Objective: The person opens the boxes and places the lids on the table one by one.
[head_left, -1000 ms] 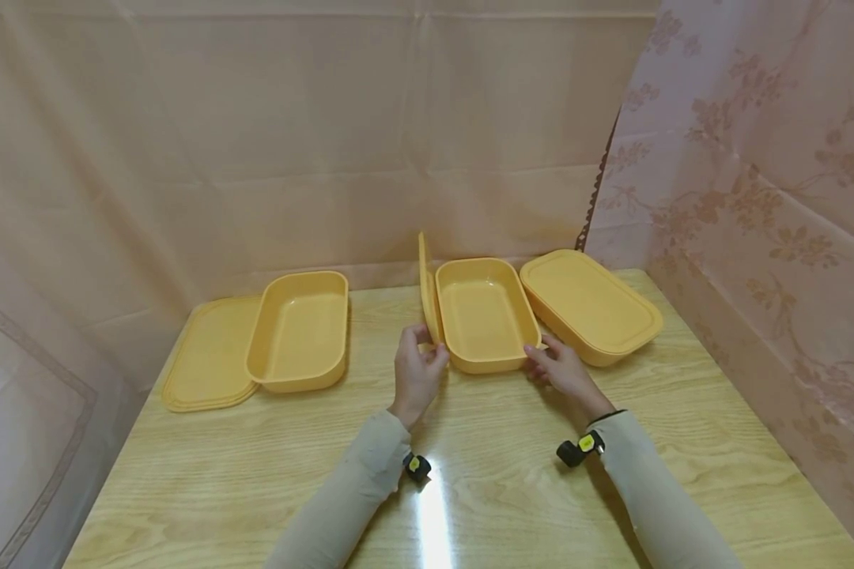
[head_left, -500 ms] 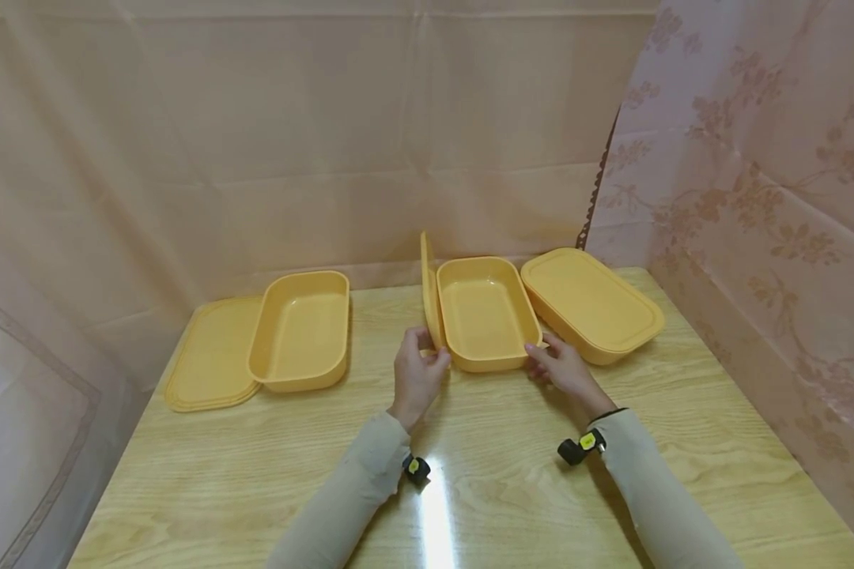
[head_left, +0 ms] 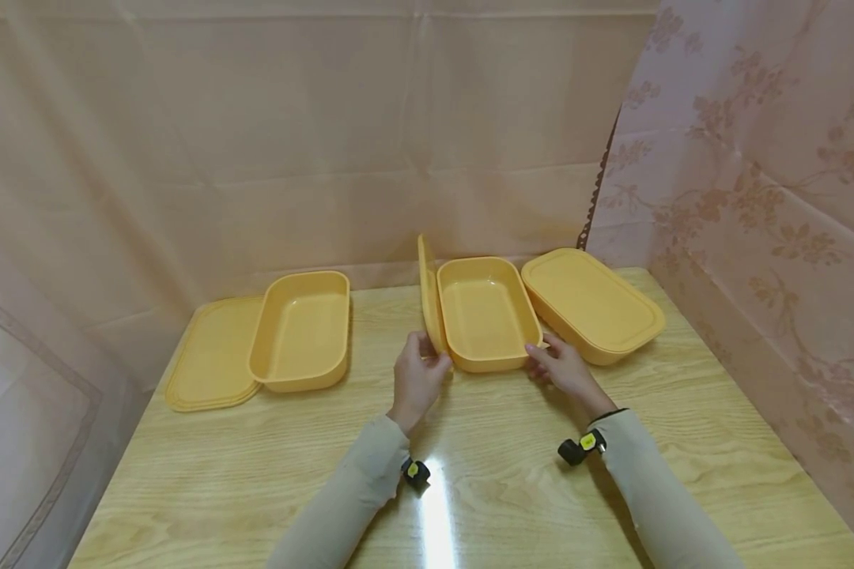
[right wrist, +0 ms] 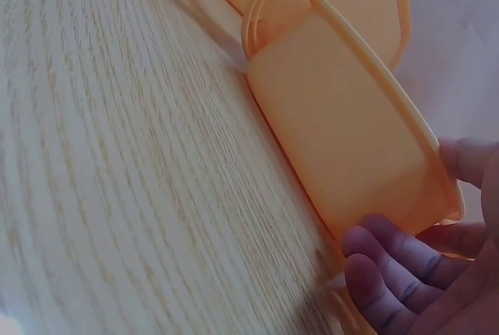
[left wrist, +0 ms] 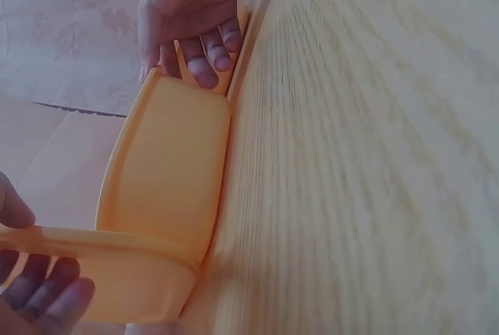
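Note:
My left hand (head_left: 418, 382) pinches the near end of a yellow lid (head_left: 429, 296), thumb on one side and fingers on the other. The lid stands on its long edge, almost upright, close along the left side of an uncovered yellow food container (head_left: 489, 312). At that container's near right corner, my right hand (head_left: 561, 370) holds the rim. In the right wrist view, the thumb lies on the rim of the container (right wrist: 335, 125) and fingers curl beneath the corner. The left wrist view shows the lid (left wrist: 117, 273) between left thumb and fingers.
A lidded yellow container (head_left: 592, 304) sits angled just right of the middle one. To the left, another uncovered container (head_left: 300, 336) overlaps a flat lid (head_left: 209, 356). Everything is on a wooden table (head_left: 505, 474) against a hanging cloth (head_left: 277, 134).
My left hand has shifted very slightly toward me, and the top of the lid leans a touch further left. My right hand keeps its place on the container's corner.

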Demonstrator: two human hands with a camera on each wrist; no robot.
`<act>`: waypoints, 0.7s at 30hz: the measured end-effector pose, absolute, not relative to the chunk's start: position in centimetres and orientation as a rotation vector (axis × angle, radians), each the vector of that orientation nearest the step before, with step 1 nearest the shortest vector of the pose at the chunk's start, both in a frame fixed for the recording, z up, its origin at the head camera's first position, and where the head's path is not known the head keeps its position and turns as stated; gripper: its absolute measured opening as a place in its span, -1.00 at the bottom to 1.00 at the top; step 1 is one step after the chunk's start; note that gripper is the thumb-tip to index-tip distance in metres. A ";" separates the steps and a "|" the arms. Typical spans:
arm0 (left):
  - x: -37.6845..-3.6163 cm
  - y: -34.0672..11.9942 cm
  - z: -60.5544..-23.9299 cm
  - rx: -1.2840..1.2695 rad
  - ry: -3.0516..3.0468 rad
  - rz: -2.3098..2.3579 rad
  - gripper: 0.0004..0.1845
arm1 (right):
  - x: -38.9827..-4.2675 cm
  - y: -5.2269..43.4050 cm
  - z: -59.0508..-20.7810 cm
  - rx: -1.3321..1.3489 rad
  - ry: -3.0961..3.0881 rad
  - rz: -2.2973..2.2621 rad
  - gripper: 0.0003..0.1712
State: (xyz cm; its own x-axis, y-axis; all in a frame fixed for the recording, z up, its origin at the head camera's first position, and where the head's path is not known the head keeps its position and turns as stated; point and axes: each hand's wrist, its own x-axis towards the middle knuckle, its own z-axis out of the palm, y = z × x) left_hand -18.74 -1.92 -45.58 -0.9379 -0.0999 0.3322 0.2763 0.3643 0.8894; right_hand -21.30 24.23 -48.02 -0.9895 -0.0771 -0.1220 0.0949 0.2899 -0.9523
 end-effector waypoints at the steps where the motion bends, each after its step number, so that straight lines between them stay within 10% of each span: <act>1: -18.7 -1.9 -45.6 -0.145 -2.315 -1.587 -0.72 | -21.3 24.2 -48.0 0.020 2.409 -1.781 -0.43; 21: -18.3 -1.8 -45.9 0.008 -2.290 -1.689 -0.78 | -21.5 24.0 -47.9 0.016 2.458 -1.754 -0.33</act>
State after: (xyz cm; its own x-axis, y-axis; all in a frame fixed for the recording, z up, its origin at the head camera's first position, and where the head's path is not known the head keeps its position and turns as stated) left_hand -18.32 -1.85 -45.92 -0.9566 -0.1774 0.2310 0.1683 0.3106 0.9355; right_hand -21.55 24.04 -47.87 -0.9925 -0.0620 -0.1053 0.0794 0.3275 -0.9415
